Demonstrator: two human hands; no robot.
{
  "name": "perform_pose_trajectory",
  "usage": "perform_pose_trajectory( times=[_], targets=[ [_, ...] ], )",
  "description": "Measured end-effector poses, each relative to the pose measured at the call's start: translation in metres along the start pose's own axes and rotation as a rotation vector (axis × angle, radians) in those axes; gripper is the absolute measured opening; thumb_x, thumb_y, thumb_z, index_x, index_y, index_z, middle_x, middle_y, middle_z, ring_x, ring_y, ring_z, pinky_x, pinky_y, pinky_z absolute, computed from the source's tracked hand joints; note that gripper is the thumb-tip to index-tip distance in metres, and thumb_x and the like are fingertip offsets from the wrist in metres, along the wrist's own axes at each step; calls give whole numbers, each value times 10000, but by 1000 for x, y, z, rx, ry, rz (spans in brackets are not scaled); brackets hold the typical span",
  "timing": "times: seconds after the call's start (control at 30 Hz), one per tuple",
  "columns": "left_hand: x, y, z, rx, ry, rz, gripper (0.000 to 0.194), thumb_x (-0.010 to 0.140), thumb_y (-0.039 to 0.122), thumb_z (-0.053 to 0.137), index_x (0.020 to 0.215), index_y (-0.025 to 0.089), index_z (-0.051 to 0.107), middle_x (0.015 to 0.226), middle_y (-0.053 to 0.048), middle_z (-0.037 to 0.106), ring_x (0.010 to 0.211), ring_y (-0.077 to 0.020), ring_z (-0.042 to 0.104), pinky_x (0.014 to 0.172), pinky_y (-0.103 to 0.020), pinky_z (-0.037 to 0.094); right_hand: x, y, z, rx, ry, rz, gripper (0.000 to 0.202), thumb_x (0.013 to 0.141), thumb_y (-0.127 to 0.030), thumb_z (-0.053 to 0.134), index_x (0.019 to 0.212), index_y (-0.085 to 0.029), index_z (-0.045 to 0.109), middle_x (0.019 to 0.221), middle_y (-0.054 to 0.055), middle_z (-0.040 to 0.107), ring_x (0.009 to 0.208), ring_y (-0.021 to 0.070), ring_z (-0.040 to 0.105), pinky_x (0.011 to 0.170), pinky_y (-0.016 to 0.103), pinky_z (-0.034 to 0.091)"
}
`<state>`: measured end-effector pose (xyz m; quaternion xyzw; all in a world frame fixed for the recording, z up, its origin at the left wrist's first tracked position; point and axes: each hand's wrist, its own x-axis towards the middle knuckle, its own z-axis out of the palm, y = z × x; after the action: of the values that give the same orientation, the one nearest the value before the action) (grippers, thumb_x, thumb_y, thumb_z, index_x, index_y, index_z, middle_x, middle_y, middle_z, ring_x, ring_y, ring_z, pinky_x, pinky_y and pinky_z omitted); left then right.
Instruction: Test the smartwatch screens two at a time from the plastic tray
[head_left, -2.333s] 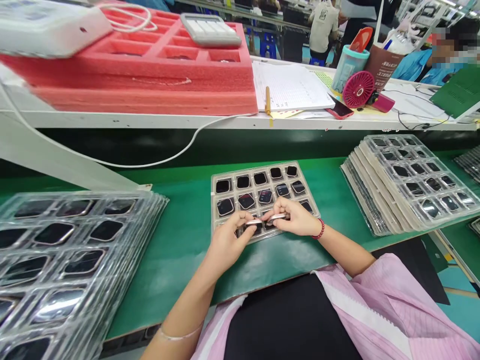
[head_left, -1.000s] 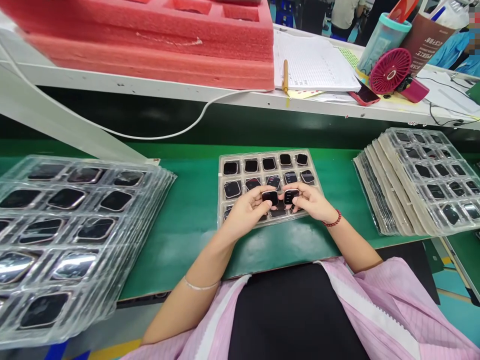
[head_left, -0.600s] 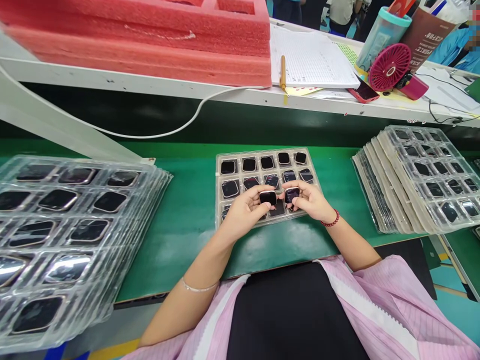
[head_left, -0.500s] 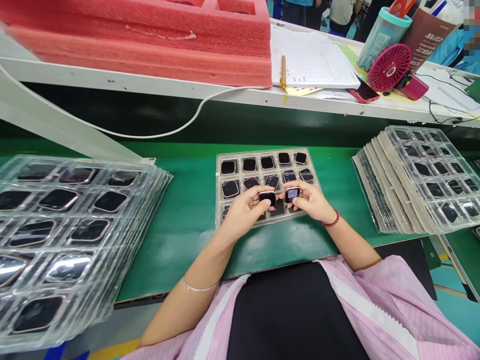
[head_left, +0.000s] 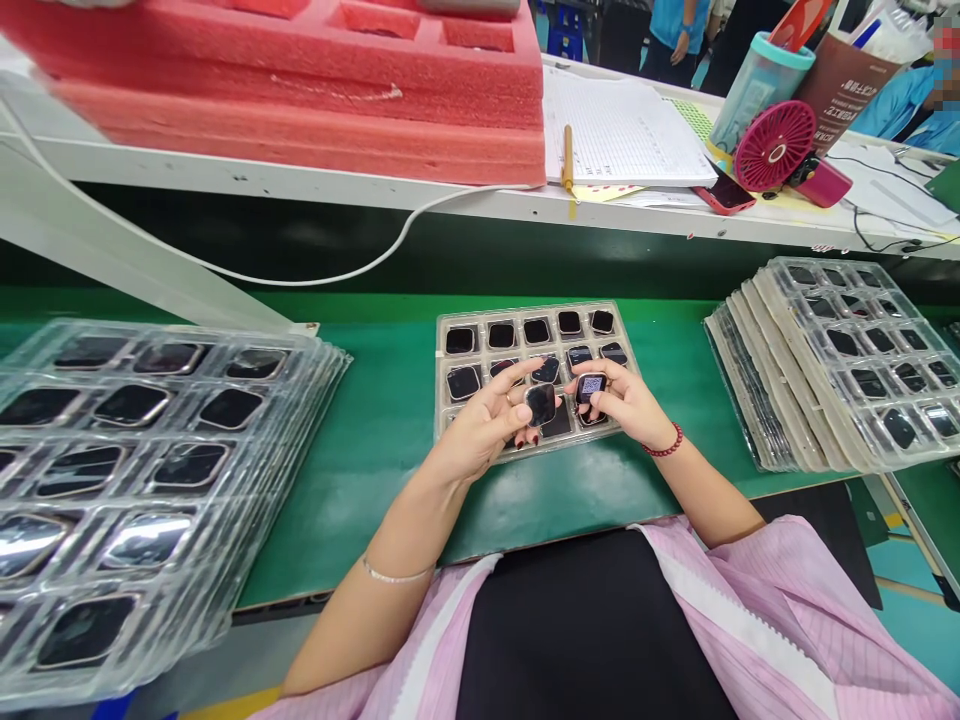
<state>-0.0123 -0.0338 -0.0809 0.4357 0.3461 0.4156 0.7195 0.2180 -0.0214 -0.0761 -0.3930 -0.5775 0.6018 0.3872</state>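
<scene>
My left hand (head_left: 484, 425) grips a smartwatch body (head_left: 541, 405) with a dark screen, held between thumb and fingers and tilted. My right hand (head_left: 628, 404) holds another smartwatch body (head_left: 592, 388), whose screen shows a square code; my thumb rests on its lower edge. Both hands are above the front part of a clear plastic tray (head_left: 441, 345) on the green bench. Rows of strapless watch bodies lie in its pockets, mostly with dark screens. My hands hide part of the front row.
A tall stack of filled clear trays (head_left: 247, 500) stands at left, another stack (head_left: 780, 380) at right. Above the bench, a white shelf (head_left: 480, 205) carries red foam (head_left: 322, 110), papers (head_left: 630, 125), a pen (head_left: 568, 160), a phone (head_left: 726, 192), a fan (head_left: 776, 147) and cups. A white cable (head_left: 330, 281) hangs below it.
The watch in my left hand has turned and tilted, and the fingers of that hand have spread. My right hand still holds its watch with the code showing. The view has shifted slightly.
</scene>
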Motion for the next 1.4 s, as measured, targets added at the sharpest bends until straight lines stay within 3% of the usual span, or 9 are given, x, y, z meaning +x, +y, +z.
perform_pose_trajectory(
  times=[0.33, 0.57, 0.8, 1.03, 1.23, 1.4],
  targets=[
    [0, 2, 3, -19, -5, 1, 703, 733, 453, 840, 1337, 216, 570, 1005, -86, 722, 571, -111, 576, 557, -250, 488, 0, 1, 0, -32, 26, -14, 294, 883, -334, 600, 1139, -191, 608, 957, 53, 729, 662, 116, 650, 620, 257, 570],
    [-2, 5, 5, -42, 12, -25, 578, 799, 444, 796, 1284, 171, 639, 1009, -101, 721, 770, -190, 696, 654, -272, 564, -1, 1, 1, -30, -15, -36, 423, 805, -204, 597, 1225, -186, 558, 1083, 82, 709, 796, 144, 696, 660, 246, 563],
    [0, -3, 1, -58, 21, -4, 543, 839, 394, 759, 1315, 162, 641, 1009, -117, 742, 782, -202, 698, 671, -290, 574, 0, 5, 1, -55, -35, -80, 440, 790, -158, 561, 1230, -170, 557, 1073, 79, 709, 788, 135, 701, 670, 240, 569],
    [0, 1, 6, 31, 71, 38, 532, 779, 428, 797, 1217, 155, 669, 996, -108, 752, 719, -183, 681, 639, -283, 558, 1, 7, 3, -89, -20, -49, 454, 770, -164, 572, 1224, -166, 571, 1094, 90, 696, 811, 157, 708, 714, 281, 582],
    [2, -1, 8, 155, 217, 51, 459, 719, 468, 814, 1008, 141, 673, 855, -92, 760, 645, -165, 648, 611, -274, 545, 1, 6, 5, -31, -33, -40, 408, 775, -171, 590, 1184, -167, 583, 1046, 65, 707, 782, 126, 687, 703, 250, 561],
    [-1, 2, 11, 242, 210, 56, 470, 707, 463, 804, 1047, 171, 659, 944, -77, 758, 682, -172, 669, 662, -293, 569, 1, 9, 10, 15, -13, -27, 391, 786, -223, 664, 1165, -167, 588, 1003, 54, 708, 751, 116, 657, 703, 244, 546]
  ],
)
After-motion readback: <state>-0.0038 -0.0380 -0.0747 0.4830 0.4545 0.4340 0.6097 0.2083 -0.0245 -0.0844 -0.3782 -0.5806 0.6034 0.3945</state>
